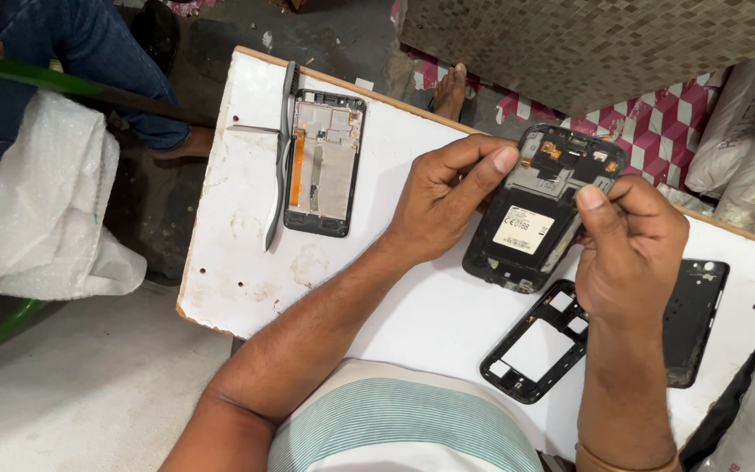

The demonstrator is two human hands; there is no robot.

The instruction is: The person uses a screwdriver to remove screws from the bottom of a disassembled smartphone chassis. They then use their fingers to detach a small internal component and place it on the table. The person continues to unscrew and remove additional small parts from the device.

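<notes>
Both hands grip the opened phone body [535,214] above the white board [246,262]: left hand [443,205] fingers pinching its left edge. Right hand [631,245] pinches the right edge, possibly holding something small. Black mid-frame [530,350] lies just below the phone.

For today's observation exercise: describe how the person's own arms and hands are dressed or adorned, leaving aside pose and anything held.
Both forearms are bare, with no sleeves or gloves. The left hand shows no rings or watch. The right hand has a thin gold-coloured bangle at the wrist.
</notes>
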